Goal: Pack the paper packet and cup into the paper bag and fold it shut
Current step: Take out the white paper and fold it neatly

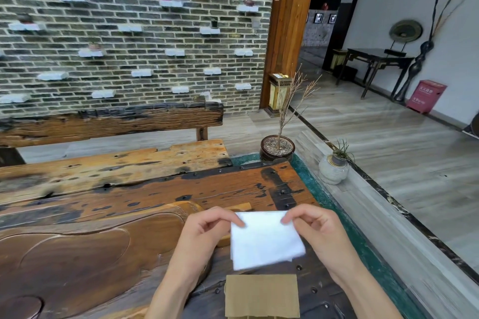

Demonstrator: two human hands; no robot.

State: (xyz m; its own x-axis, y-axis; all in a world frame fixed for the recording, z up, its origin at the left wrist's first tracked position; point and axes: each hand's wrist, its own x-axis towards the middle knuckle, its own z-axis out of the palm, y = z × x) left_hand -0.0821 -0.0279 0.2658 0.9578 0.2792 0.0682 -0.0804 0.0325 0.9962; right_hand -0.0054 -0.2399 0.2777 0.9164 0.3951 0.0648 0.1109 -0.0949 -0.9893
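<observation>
Head view: flat white paper packet [267,239] held up between left hand [204,230] and right hand [317,230], each pinching one upper corner with closed fingers. Just below, nearer, flat brown paper bag [261,296] lying on dark weathered wooden table [155,189].

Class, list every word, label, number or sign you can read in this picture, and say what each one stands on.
Red box on the floor by the far wall: pale characters on its front and top, too blurred to read.
Small framed pictures in the dark room behind: too small to tell whether they carry writing.
White paper packet, held by the left hand and right hand: no print visible.
Brown paper bag: no print visible.
</observation>
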